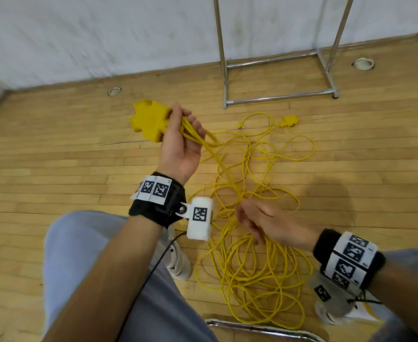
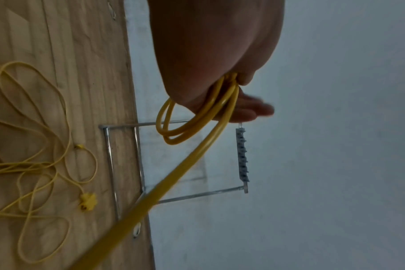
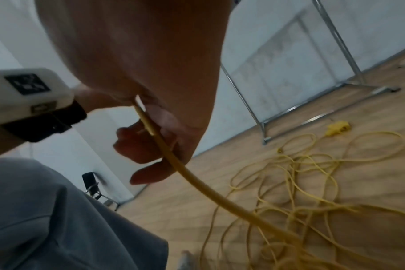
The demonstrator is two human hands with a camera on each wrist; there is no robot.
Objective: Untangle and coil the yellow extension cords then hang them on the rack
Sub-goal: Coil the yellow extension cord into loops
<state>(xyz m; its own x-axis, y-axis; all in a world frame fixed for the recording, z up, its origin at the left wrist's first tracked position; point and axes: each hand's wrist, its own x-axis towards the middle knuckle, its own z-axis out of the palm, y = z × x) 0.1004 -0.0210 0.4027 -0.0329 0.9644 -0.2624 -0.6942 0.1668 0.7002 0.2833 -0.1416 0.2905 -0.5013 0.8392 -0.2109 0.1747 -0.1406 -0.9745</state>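
Your tangled heap of thin yellow extension cord (image 1: pixel 252 255) sprawls on the wooden floor, on the near side of the chrome tube rack (image 1: pixel 277 95). One taut strand runs from your right hand (image 1: pixel 264 223), fingers curled around it, up and away to your left hand (image 1: pixel 180 144), which grips a few finished loops plus the chunky yellow outlet block (image 1: pixel 148 119). The right is nearer the slack, so I'd feed from there.

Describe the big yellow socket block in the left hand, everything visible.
The socket block is a bright yellow, chunky, cross-shaped piece that looks like moulded plastic. The left hand holds it up above the wood floor, gripping its near end together with a few cord loops. Its outlets are not visible.
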